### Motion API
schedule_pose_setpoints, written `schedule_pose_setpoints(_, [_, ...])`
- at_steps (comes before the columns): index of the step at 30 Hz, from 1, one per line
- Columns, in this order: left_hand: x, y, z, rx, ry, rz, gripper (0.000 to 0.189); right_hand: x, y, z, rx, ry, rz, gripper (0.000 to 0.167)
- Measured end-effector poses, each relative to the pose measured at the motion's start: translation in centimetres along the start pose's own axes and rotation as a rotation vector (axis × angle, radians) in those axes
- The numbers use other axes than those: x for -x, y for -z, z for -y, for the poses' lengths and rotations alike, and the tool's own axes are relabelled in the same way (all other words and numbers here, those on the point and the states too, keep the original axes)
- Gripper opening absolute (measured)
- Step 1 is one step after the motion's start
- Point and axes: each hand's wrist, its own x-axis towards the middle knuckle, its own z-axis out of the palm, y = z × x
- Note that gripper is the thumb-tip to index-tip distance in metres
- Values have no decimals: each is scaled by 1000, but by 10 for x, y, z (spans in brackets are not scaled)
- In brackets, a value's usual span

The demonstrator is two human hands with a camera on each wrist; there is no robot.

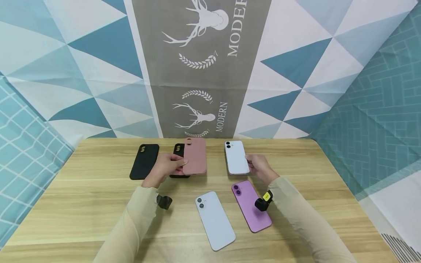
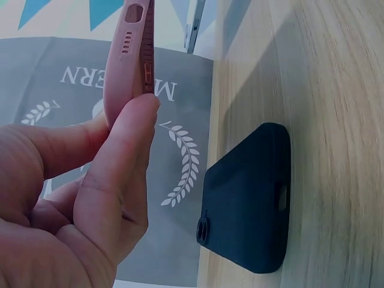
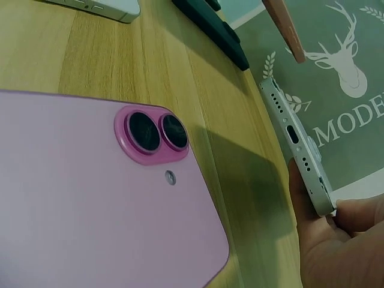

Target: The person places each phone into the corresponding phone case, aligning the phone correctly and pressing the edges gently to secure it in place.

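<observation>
Port [image 3: 293,134] only right wrist view shows me; right hand [image 1: 260,167] grips white phone [image 1: 237,157], left hand [image 1: 165,165], nine o'clock, pinches pink case [image 1: 195,159].

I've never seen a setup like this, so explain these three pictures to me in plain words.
There is no machine here: a person's bare left hand and right hand do the work. The wide picture is taken from the head, looking forward and down; the other two come from the left wrist camera and right wrist camera.

On the wooden table lie a white phone, a purple phone, a black case and a second black case. The left hand pinches a pink phone case; the right grips another white phone, lifted off the table.
</observation>
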Motion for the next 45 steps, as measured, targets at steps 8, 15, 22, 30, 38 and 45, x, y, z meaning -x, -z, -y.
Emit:
schedule_pose_setpoints(8, [-2, -6, 0, 8, 1, -10, 29, -1, -7, -2, 6, 4, 1, 22])
schedule_pose_setpoints(15, [-2, -11, -1, -2, -11, -6, 28, -1, -13, -2, -56, 3, 10, 10])
schedule_pose_setpoints(22, [-3, -16, -2, 7, -3, 5, 27, 0, -19, -2, -60, 2, 3, 14])
schedule_pose_setpoints(30, [-3, -20, -5, -4, -1, 2, 26, 0, -24, -3, -50, -4, 8, 13])
schedule_pose_setpoints(38, [-2, -24, -7, -25, 0, -10, 25, 1, -30, -4, -74, -3, 8, 25])
schedule_pose_setpoints(45, [-3, -26, -7, -22, -11, -2, 24, 2, -34, -4, -59, -7, 10, 30])
